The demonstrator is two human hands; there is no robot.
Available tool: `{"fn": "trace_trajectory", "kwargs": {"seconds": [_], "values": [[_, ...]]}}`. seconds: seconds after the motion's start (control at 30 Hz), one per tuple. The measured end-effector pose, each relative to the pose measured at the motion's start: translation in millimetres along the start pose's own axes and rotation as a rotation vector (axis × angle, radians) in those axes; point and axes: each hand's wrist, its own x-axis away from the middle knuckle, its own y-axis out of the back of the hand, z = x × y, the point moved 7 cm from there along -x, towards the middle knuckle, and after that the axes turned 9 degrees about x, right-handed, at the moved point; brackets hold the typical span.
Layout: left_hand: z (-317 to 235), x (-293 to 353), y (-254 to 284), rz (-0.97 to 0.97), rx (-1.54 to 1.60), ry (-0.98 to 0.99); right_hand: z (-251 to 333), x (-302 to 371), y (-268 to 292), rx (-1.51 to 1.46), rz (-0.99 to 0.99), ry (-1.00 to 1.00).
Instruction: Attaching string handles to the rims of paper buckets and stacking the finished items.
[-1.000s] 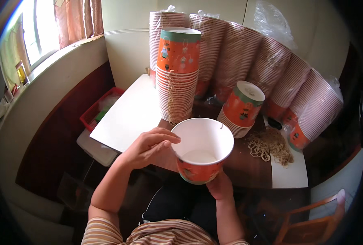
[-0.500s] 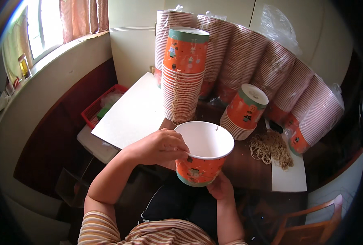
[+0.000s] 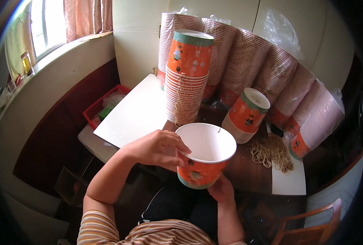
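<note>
In front of me I hold an orange paper bucket point(image 3: 202, 169) with a green base band and a white inside, tilted so that its mouth faces up and toward the table. My left hand point(image 3: 162, 148) grips its left rim with fingers and thumb. Under the lower right side, my right hand point(image 3: 222, 188) supports the base, with some fingers hidden behind it. A short bit of string point(image 3: 219, 130) shows at the far rim. Beyond it stands a tall stack of upside-down orange buckets point(image 3: 189, 57), with tan string loops point(image 3: 180, 100) hanging down its side.
A shorter upside-down stack point(image 3: 251, 112) stands to the right, beside a pile of tan string loops point(image 3: 273, 153). Several tall bagged bucket stacks point(image 3: 246, 61) line the table's back. A red basket point(image 3: 92, 116) is left of the white tabletop point(image 3: 128, 110); a wooden chair point(image 3: 308, 230) is lower right.
The view has shifted slightly. My left thumb has moved apart from the fingers along the bucket's left side, while the right hand stays under the base.
</note>
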Motion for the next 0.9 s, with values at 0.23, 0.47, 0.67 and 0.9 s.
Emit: {"fn": "trace_trajectory", "kwargs": {"seconds": [0.23, 0.47, 0.67, 0.9], "values": [[15.4, 3.5, 1.5, 0.042, 0.104, 0.164, -2.9, -4.3, -4.8, -0.097, 0.139, -0.039], [-6.0, 2.2, 4.5, 0.091, -0.041, -0.009, 27.6, -6.7, -39.3, 0.288, 0.075, 0.046], [10.1, 1.2, 37.6, -0.415, -0.209, -0.017, 151.8, -9.2, -61.8, 0.839, -0.055, 0.651], [136.7, 14.5, 34.2, -0.648, -0.137, 0.107, 281.8, -39.1, -235.0, 1.459, -0.107, 1.337]]}}
